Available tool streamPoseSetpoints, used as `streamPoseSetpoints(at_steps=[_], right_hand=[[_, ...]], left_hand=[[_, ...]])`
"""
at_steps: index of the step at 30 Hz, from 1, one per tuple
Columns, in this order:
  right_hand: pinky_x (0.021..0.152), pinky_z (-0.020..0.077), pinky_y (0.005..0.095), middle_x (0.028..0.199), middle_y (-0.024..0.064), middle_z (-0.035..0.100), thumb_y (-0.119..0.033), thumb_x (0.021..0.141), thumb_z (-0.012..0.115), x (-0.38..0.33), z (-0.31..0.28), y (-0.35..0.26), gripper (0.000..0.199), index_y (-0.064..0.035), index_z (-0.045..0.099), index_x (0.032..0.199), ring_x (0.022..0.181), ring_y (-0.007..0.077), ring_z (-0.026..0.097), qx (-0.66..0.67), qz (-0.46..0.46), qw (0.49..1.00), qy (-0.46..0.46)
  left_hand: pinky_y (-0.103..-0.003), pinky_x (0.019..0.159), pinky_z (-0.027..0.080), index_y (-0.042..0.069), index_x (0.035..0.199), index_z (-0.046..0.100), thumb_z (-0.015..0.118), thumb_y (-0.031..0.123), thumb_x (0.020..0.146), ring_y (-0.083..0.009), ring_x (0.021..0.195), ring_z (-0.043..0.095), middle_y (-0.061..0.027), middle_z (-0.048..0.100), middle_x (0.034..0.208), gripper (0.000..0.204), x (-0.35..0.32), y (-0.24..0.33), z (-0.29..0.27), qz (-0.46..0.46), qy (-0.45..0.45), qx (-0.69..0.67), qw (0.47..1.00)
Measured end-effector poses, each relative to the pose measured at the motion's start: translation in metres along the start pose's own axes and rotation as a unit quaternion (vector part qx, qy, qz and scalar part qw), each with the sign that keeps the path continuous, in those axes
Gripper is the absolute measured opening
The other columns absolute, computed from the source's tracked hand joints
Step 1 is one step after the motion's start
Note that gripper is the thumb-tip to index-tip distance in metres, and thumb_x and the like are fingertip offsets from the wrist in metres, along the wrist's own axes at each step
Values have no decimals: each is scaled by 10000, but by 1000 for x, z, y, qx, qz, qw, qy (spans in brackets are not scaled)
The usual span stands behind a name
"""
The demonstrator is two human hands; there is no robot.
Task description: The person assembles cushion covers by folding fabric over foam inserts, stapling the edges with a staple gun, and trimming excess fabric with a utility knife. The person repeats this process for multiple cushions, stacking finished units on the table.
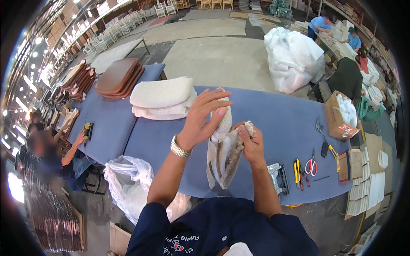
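I hold a cream fabric seat cover (225,154) with a brown board inside it, upright above the blue table (273,115). My right hand (252,144) grips its upper edge, thumb and fingers pinching the fabric. My left hand (204,117), with a metal watch on the wrist, is raised beside the cover with fingers spread, its fingertips touching the top of the cover's back side.
Stacked cream cushions (163,98) and brown seat pads (119,77) lie farther left on the table. A staple gun (278,177), cutters (298,170), red-handled scissors (311,165) and a cardboard box (339,117) sit at right. A clear plastic bag (132,183) hangs below. Other people work left and far right.
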State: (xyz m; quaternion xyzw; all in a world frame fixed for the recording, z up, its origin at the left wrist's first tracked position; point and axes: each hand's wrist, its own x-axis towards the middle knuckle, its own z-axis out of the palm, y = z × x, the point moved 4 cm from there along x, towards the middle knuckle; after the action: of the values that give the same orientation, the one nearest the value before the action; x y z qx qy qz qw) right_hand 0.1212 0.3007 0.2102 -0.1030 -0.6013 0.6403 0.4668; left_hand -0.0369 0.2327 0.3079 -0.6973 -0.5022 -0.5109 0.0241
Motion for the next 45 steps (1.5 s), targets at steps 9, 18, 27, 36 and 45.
streamPoseSetpoints(at_steps=[9, 18, 27, 36, 45], right_hand=[[666, 420, 253, 785, -24, 608, -244, 1068, 611, 10, 11, -25, 275, -16, 689, 937, 742, 69, 498, -76, -60, 976, 195], [652, 434, 263, 775, 6, 651, -176, 1066, 574, 30, 13, -13, 273, -3, 692, 890, 725, 68, 517, -91, -135, 940, 300], [661, 447, 384, 751, 119, 596, -220, 1028, 611, 96, -16, 17, 305, 22, 613, 841, 710, 233, 558, -198, -98, 931, 289], [578, 395, 349, 688, 98, 532, -300, 991, 685, 40, 8, -28, 388, 11, 588, 780, 608, 176, 463, -272, 11, 958, 94], [549, 352, 327, 644, -4, 444, -411, 1015, 667, 22, 6, -35, 512, 0, 537, 739, 645, 92, 399, -104, 97, 986, 88]], left_hand=[[-434, 697, 362, 83, 677, 627, 505, 174, 1063, -276, 643, 519, -75, 579, 647, 415, 21, -18, 29, -5, -1, 158, 987], [-434, 628, 377, 59, 765, 654, 520, 267, 1077, -343, 592, 527, -122, 577, 651, 398, 16, -15, 41, -36, 50, 329, 942], [-480, 755, 519, -16, 985, 679, 608, 567, 989, -435, 840, 688, -247, 715, 874, 588, 41, -47, 12, -243, -281, 120, 921], [-493, 747, 524, -34, 1158, 637, 668, 438, 977, -463, 861, 693, -273, 715, 907, 506, -9, 17, 0, -270, -265, 108, 919], [-512, 708, 531, 9, 1224, 620, 707, 384, 952, -456, 815, 690, -249, 714, 870, 472, -32, 47, 13, -230, -201, 76, 949]])
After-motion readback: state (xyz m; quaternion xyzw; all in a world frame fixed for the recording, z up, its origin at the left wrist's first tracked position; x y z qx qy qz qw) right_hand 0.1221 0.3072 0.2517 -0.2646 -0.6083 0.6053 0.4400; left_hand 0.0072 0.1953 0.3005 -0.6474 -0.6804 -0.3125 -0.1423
